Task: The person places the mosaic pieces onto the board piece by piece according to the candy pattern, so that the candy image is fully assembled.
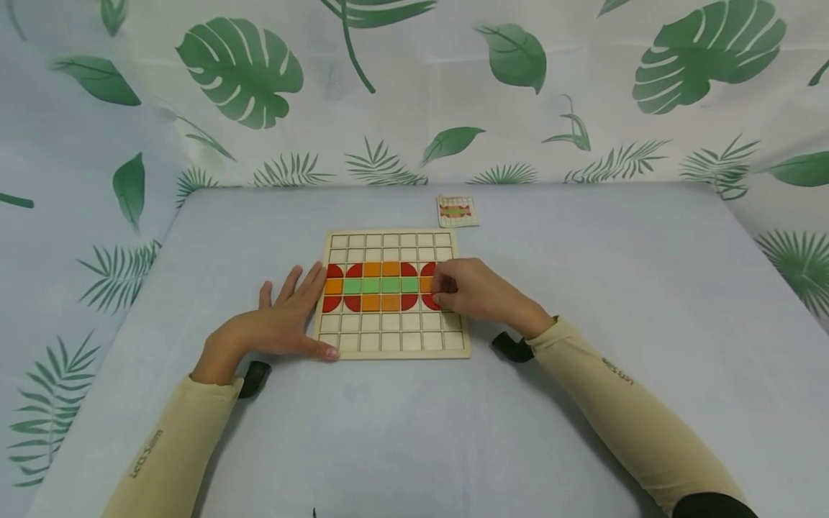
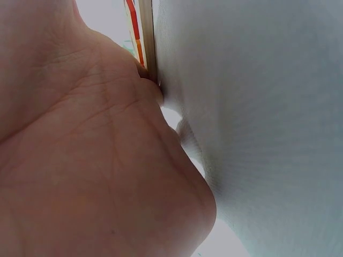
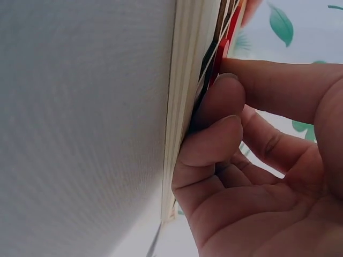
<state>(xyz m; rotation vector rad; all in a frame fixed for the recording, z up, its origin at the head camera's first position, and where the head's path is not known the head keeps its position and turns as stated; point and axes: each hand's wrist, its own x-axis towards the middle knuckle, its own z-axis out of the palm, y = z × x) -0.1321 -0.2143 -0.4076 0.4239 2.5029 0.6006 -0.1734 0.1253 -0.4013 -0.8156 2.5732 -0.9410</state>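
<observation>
A square wooden grid board [image 1: 391, 355] lies on the table. Red rounded tiles, orange squares and green squares [image 1: 390, 285] fill three rows across its middle. My left hand [image 1: 278, 324] rests along the board's left side, fingers spread, thumb at the near left corner. Over the right end of the tile rows is my right hand [image 1: 482, 291], its fingers curled. In the right wrist view the thumb and a finger meet at a red tile [image 3: 225, 51] by the wooden board edge [image 3: 179, 107]; the fingertips partly hide it. The left wrist view shows mostly palm.
A small pattern card [image 1: 457, 211] lies behind the board, towards the right, printed with a similar red, orange and green design. White cloth [image 1: 388, 432] covers the table. A leaf-print curtain [image 1: 401, 93] hangs behind it.
</observation>
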